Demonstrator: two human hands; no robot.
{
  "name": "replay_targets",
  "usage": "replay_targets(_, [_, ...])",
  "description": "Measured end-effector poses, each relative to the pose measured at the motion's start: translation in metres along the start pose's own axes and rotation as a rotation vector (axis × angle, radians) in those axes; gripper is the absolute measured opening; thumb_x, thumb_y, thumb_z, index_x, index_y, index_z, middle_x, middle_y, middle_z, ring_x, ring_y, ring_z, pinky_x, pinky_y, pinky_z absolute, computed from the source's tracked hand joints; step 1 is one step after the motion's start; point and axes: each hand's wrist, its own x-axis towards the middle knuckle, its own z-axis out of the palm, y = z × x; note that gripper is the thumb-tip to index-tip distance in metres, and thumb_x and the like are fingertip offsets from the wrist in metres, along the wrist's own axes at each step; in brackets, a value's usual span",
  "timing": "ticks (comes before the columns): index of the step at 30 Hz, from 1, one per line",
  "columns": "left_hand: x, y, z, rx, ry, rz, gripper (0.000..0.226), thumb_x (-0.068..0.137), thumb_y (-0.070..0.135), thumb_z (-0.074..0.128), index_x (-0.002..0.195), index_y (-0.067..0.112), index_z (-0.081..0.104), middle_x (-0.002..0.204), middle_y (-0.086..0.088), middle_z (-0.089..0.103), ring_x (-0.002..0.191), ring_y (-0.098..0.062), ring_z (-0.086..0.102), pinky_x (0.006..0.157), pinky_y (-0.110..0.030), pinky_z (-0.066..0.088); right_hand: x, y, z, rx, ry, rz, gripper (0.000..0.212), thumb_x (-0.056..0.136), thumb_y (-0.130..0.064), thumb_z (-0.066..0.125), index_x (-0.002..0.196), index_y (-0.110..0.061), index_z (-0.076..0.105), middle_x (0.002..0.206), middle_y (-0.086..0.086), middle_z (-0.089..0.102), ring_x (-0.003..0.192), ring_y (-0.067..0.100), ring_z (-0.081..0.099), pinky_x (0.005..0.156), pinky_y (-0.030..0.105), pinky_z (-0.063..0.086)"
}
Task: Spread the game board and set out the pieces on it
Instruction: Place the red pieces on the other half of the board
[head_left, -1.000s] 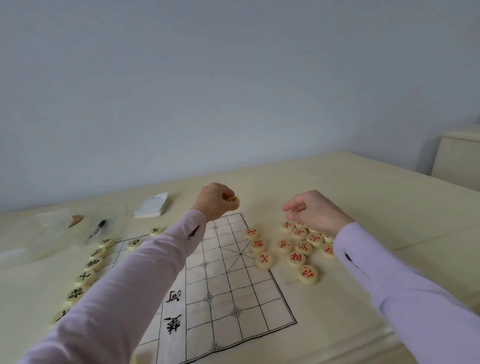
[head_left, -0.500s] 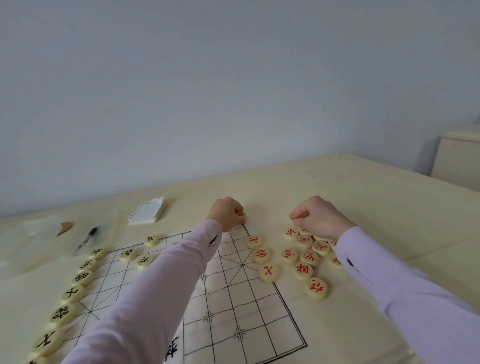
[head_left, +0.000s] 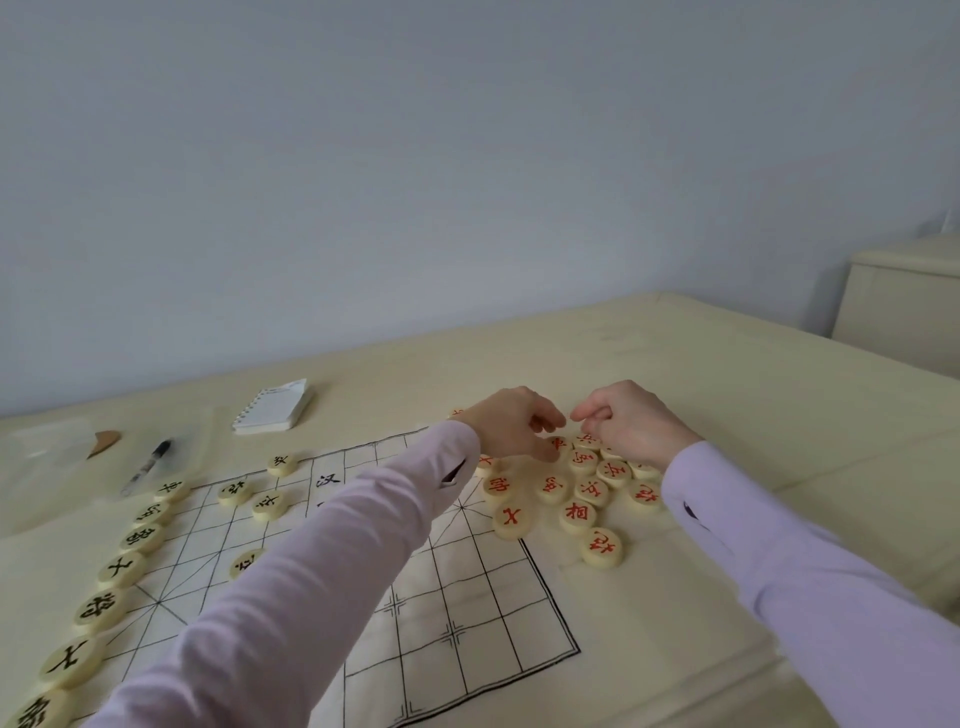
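Pieces (head_left: 120, 567) marked in black line the left edge of the board (head_left: 483, 597), with a few more on the grid. A pen (head_left: 148, 465) and notepad (head_left: 272, 410) lie beyond them. The board is spread flat on the tabletop (head_left: 753, 415).

My left hand (head_left: 511, 431) has left the board's far right corner, where a red piece (head_left: 456, 413) now peeks out behind the wrist. It has come across to the red pile (head_left: 576, 491) just off the board's right edge. Its fingers curl down onto the pile, but I cannot tell whether they have pinched a piece. My right hand (head_left: 623, 423) stays in a loose fist over the pile's far side, and I cannot tell if it holds anything.

I judge one red placed and the next pick begun.
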Motion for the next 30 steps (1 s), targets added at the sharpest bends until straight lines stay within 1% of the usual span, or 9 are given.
replay_targets(4, [0.000, 0.004, 0.002, 0.025, -0.036, -0.037, 0.049, 0.086, 0.030, 0.066, 0.132, 0.019, 0.054, 0.123, 0.000, 0.057, 0.113, -0.015, 0.055, 0.092, -0.022, 0.040, -0.005, 0.006, -0.005, 0.022, 0.019, -0.002, 0.029, 0.093, -0.004, 0.049, 0.114, -0.014, 0.067, 0.120, 0.008, 0.064, 0.114, 0.020, 0.058, 0.099, 0.028, 0.043])
replay_targets(10, [0.000, 0.006, 0.008, 0.040, 0.020, -0.067, 0.040, 0.085, 0.031, 0.067, 0.122, 0.018, 0.061, 0.112, 0.001, 0.062, 0.105, -0.015, 0.058, 0.086, -0.023, 0.043, -0.008, 0.007, -0.005, 0.052, 0.005, -0.018, 0.030, 0.093, -0.002, 0.048, 0.114, -0.012, 0.067, 0.120, 0.010, 0.064, 0.112, 0.021, 0.059, 0.100, 0.029, 0.045])
replay_targets(16, [-0.016, 0.008, -0.002, -0.088, 0.280, -0.021, 0.032, 0.079, 0.028, 0.073, 0.107, 0.015, 0.064, 0.100, 0.000, 0.067, 0.093, -0.014, 0.062, 0.084, -0.025, 0.051, -0.019, 0.009, -0.007, 0.068, 0.044, -0.039, 0.028, 0.094, -0.006, 0.050, 0.113, -0.014, 0.068, 0.119, 0.006, 0.065, 0.111, 0.018, 0.059, 0.088, 0.019, 0.039])
replay_targets(18, [-0.031, 0.014, -0.005, -0.161, 0.298, -0.001, 0.031, 0.077, 0.025, 0.076, 0.105, 0.015, 0.065, 0.094, 0.003, 0.066, 0.087, -0.012, 0.062, 0.082, -0.021, 0.051, -0.025, 0.009, -0.006, 0.077, 0.056, -0.052, 0.025, 0.093, -0.009, 0.053, 0.112, -0.015, 0.069, 0.116, 0.005, 0.066, 0.106, 0.016, 0.060, 0.083, 0.018, 0.039])
replay_targets(21, [-0.057, 0.024, -0.006, -0.208, 0.206, 0.037, 0.032, 0.076, 0.025, 0.078, 0.105, 0.019, 0.067, 0.090, 0.007, 0.065, 0.082, -0.005, 0.060, 0.080, -0.016, 0.049, -0.037, 0.008, -0.004, 0.117, 0.072, -0.070, 0.020, 0.089, -0.015, 0.062, 0.106, -0.018, 0.070, 0.107, 0.003, 0.068, 0.092, 0.013, 0.061, 0.066, 0.020, 0.045])
replay_targets(23, [-0.075, 0.030, -0.006, -0.218, 0.095, 0.065, 0.027, 0.075, 0.025, 0.079, 0.100, 0.020, 0.069, 0.083, 0.012, 0.066, 0.076, 0.000, 0.060, 0.077, -0.016, 0.050, -0.046, 0.007, -0.003, 0.136, 0.071, -0.090, 0.019, 0.085, -0.016, 0.066, 0.104, -0.017, 0.071, 0.097, 0.001, 0.068, 0.088, 0.013, 0.061, 0.061, 0.019, 0.045])
replay_targets(26, [-0.105, 0.041, -0.003, -0.275, -0.067, 0.081, 0.027, 0.076, 0.020, 0.078, 0.102, 0.016, 0.071, 0.078, 0.011, 0.068, 0.069, 0.003, 0.060, 0.071, -0.013, 0.047, -0.063, 0.007, 0.000, 0.124, 0.072, -0.128, 0.020, 0.083, -0.016, 0.068, 0.101, -0.012, 0.072, 0.081, -0.006, 0.064, 0.081, 0.010, 0.059, 0.065, 0.016, 0.041])
replay_targets(28, [-0.120, 0.046, 0.002, -0.273, -0.141, 0.094, 0.027, 0.076, 0.017, 0.078, 0.102, 0.015, 0.070, 0.082, 0.007, 0.068, 0.069, 0.002, 0.059, 0.071, -0.011, 0.046, -0.072, 0.009, 0.003, 0.120, 0.074, -0.124, 0.020, 0.082, -0.016, 0.069, 0.101, -0.012, 0.073, 0.082, -0.008, 0.061, 0.082, 0.010, 0.057, 0.074, 0.017, 0.038])
replay_targets(30, [-0.131, 0.050, 0.008, -0.242, -0.193, 0.125, 0.025, 0.076, 0.017, 0.078, 0.099, 0.018, 0.069, 0.082, 0.006, 0.067, 0.070, 0.000, 0.059, 0.071, -0.014, 0.046, -0.079, 0.012, 0.006, 0.094, 0.077, -0.115, 0.018, 0.082, -0.019, 0.070, 0.099, -0.014, 0.073, 0.077, -0.011, 0.060, 0.082, 0.010, 0.056, 0.077, 0.018, 0.037])
